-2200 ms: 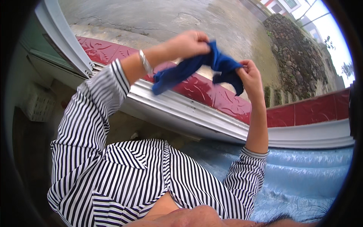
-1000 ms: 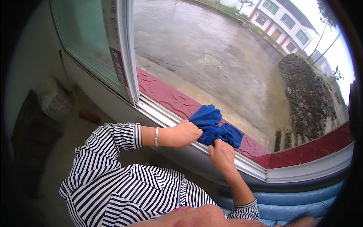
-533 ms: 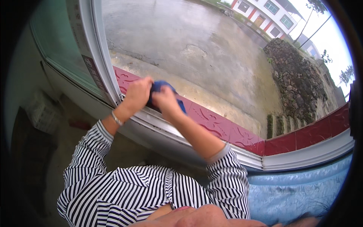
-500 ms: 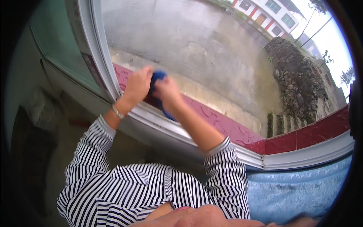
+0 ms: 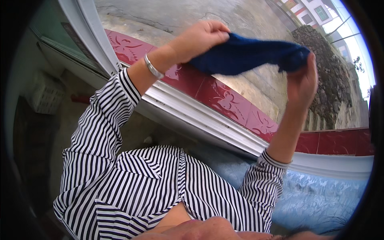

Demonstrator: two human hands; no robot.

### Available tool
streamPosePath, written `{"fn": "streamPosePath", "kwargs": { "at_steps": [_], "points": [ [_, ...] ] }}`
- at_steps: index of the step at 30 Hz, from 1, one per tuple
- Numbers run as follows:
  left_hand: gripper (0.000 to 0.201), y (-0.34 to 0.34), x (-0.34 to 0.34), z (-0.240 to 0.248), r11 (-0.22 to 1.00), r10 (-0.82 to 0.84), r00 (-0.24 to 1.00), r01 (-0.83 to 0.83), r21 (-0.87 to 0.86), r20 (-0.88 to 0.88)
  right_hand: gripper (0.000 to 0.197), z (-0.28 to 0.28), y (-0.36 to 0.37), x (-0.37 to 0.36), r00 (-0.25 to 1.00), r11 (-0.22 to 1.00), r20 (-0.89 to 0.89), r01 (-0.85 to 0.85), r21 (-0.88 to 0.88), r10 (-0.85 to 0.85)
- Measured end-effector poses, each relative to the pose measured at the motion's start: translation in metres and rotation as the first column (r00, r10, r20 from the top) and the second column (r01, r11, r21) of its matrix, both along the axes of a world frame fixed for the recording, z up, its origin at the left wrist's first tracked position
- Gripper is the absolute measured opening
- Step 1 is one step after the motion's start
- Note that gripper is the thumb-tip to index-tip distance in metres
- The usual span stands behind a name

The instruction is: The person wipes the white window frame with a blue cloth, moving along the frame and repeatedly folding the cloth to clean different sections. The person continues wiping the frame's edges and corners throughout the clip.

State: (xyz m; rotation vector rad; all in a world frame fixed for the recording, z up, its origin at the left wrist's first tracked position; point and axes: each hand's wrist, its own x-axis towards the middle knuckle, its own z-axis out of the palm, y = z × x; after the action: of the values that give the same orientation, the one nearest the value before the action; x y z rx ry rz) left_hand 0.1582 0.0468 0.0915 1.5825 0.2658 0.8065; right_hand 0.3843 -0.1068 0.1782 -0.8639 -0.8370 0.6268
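Left hand point(image 5: 205, 39) and right hand point(image 5: 303, 85) pinch blue cloth point(image 5: 244, 56) above a red-tiled ledge point(image 5: 226, 100) beside white window track point(image 5: 208, 121).

And it's pale daylight flooding in over the white window track point(image 5: 204, 115), with a red patterned tile sill point(image 5: 214, 93) running along its outer edge and a greenish glass pane point(image 5: 50, 22) beyond the left end. Past the sill's far edge, concrete yard point(image 5: 136, 12), then a rough stone wall point(image 5: 333, 86) and a white building point(image 5: 312, 8) at upper right! Indoors, a dim floor point(image 5: 74, 120), a whitish crate point(image 5: 46, 94) left, shiny blue fabric point(image 5: 324, 196) right.
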Motion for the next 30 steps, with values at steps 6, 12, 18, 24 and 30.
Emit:
{"fn": "streamPosePath", "kwargs": {
  "at_steps": [6, 12, 18, 24, 30],
  "points": [
    [0.017, -0.067, 0.022, -0.054, 0.911, -0.195, 0.933, 0.286, 0.296, -0.301, 0.015, -0.027, -0.113, -0.018, 0.404, 0.828, 0.798, 0.148, -0.54, 0.448],
    [0.017, -0.09, 0.025, -0.078, 0.872, -0.07, 0.935, 0.227, 0.434, -0.349, 0.018, -0.112, -0.134, -0.043, 0.148, 0.712, 0.771, 0.308, -0.632, 0.62],
    [0.018, -0.07, -0.003, -0.066, 0.927, 0.08, 0.943, 0.049, 0.371, -0.324, 0.015, -0.128, -0.114, -0.087, 0.24, 0.732, 0.762, 0.214, -0.646, 0.602],
    [0.015, -0.009, -0.032, -0.061, 0.92, 0.312, 0.913, -0.221, 0.322, -0.263, 0.015, -0.151, -0.024, -0.132, 0.467, 0.716, 0.601, -0.109, -0.689, 0.649],
    [0.016, 0.035, -0.059, -0.04, 0.533, 0.721, 0.655, -0.734, 0.421, 0.229, 0.018, -0.104, 0.114, -0.115, 0.887, 0.884, -0.041, -0.462, -0.079, 0.46]
  ]
}}
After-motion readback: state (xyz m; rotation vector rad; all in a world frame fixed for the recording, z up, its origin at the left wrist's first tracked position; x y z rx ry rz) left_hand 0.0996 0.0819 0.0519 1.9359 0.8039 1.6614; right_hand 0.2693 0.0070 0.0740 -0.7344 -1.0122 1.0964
